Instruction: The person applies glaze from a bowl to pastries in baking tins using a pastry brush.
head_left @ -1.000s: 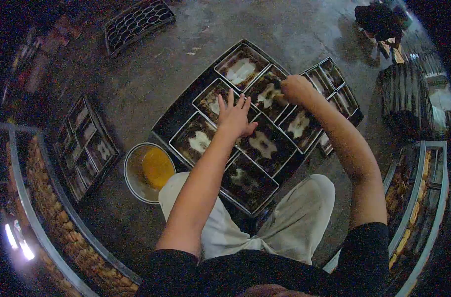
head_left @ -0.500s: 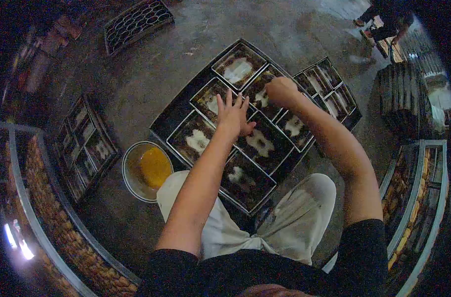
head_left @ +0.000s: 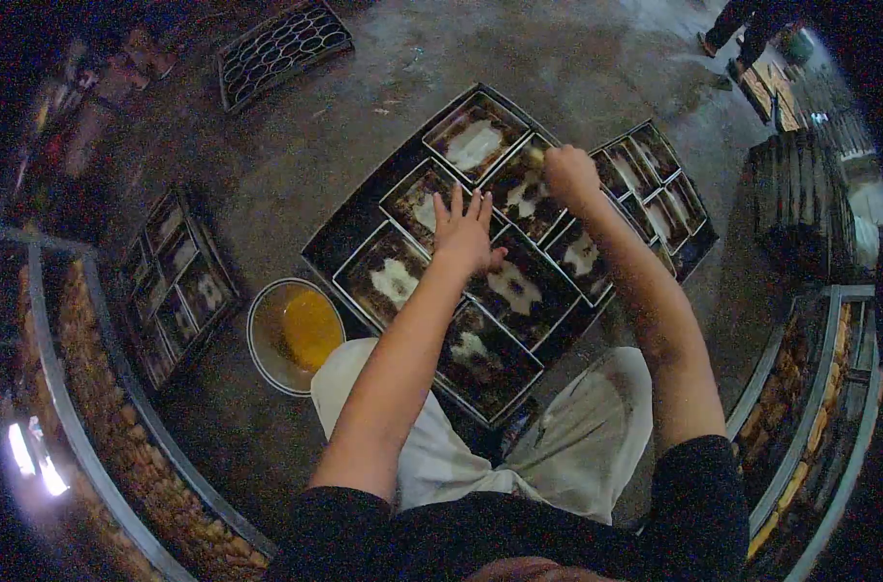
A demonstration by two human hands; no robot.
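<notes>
A dark baking tray frame (head_left: 317,246) with several rectangular metal pans lies on the floor before my knees. Pale, worn patches show on the pan bottoms. My left hand (head_left: 465,233) is open, its fingers spread over the rims in the middle of the pans. At the upper right, my right hand (head_left: 572,177) is closed beside the far corner of a rectangular pan (head_left: 525,194). A small, blurred yellowish tip pokes out from its fingers; what it belongs to is hidden. On the left, by my knee, stands a round bowl (head_left: 257,361) with yellow liquid (head_left: 312,330) in it.
More pan sets lie at the left (head_left: 176,281) and right (head_left: 645,179), the right one close behind the main set. A tray with round holes (head_left: 284,53) is farther off. Stacked trays (head_left: 798,204) stand right. Racks (head_left: 58,359) flank me. A person's legs (head_left: 742,34) show top right.
My right hand has shifted a little right, toward the pan's far corner. The left hand stays spread over the pans. The distant person now stands more upright, and the view has shifted slightly.
</notes>
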